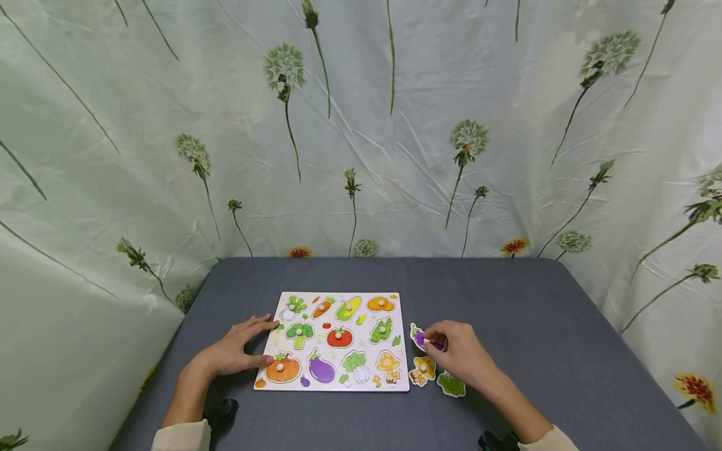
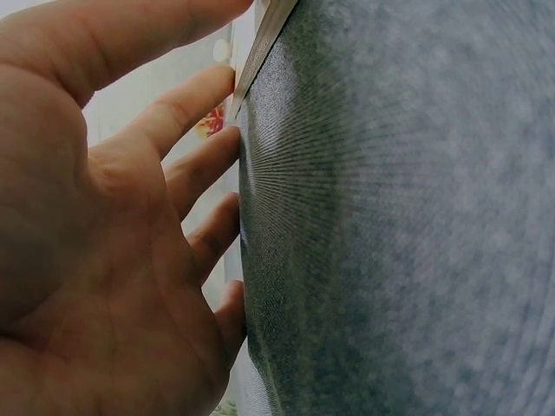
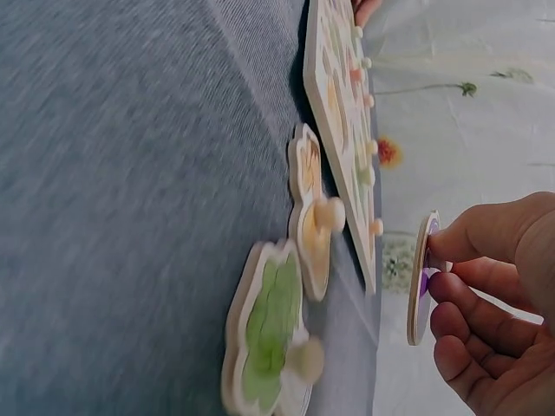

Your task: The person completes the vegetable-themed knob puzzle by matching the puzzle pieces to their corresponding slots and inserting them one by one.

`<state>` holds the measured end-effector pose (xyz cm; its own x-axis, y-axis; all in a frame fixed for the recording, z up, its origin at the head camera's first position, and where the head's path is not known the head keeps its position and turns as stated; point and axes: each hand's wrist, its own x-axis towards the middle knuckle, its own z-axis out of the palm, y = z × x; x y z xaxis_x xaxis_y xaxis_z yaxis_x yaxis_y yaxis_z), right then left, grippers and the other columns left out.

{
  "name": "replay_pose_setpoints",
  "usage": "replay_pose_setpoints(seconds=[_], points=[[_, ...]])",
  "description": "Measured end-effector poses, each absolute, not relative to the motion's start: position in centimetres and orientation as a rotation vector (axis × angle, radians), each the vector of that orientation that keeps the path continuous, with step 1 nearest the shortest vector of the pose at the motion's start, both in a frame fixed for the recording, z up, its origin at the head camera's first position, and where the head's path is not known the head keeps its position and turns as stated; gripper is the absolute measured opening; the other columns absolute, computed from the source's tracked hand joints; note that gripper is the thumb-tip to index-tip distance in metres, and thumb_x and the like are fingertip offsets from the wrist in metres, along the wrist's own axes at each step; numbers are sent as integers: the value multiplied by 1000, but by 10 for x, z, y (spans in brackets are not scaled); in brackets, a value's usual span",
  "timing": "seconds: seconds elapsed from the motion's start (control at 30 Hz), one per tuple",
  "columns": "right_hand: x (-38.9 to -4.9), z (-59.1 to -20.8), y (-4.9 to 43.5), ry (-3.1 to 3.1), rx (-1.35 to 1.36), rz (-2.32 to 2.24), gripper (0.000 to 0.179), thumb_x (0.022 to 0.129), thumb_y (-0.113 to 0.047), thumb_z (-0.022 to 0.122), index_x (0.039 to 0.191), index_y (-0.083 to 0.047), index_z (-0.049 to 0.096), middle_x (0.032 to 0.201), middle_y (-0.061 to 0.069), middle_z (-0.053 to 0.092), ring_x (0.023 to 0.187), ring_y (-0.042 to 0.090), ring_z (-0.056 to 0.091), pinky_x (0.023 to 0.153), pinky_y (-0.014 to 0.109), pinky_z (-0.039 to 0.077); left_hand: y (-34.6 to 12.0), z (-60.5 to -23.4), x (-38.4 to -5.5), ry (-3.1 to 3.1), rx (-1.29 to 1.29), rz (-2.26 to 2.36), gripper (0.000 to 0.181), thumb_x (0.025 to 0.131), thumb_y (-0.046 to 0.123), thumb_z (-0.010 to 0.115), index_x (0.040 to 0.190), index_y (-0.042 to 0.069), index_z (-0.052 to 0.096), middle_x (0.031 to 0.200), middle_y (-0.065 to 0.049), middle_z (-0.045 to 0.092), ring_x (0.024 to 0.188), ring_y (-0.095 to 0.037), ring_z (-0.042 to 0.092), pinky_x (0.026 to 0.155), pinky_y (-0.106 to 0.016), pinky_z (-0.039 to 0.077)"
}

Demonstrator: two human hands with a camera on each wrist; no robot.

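Note:
My right hand pinches the knob of a purple eggplant puzzle piece, just off the right edge of the wooden vegetable peg puzzle board. In the right wrist view the eggplant piece is raised off the table, tilted on edge. Below that hand lie a yellow mushroom piece and a green leafy piece, knobs up. My left hand rests on the board's left edge, thumb by the pumpkin piece, fingers extended. Eggplant, leafy green and mushroom pictures along the board's bottom row show no knobs.
The board lies on a grey cloth-covered table. Knobbed pieces, such as the tomato and the broccoli, sit in its other spots. A pale curtain with dandelion prints hangs behind and beside the table.

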<state>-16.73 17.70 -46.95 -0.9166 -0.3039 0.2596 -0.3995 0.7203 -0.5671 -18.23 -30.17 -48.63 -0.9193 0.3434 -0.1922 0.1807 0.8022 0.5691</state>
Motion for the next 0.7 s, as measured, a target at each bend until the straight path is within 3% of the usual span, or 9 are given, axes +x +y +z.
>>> replay_pose_setpoints(seconds=[0.5,0.7], points=[[-172,-469,140,-2762,681,1085,5,88,-8,79,92,-11,78,82,-8,67,71,5,58,63,20,51,-302,-490,-183,2675,334,786,83,84,48,79,155,19,47,169,-19,28,152,-59,13,109,-83,19],[-175,-466,126,-2733,725,1119,5,89,-10,78,93,-11,79,82,-9,67,70,0,55,64,20,51,-302,-489,-184,2679,354,797,82,85,47,79,155,17,47,168,-20,28,153,-57,13,112,-82,14]])
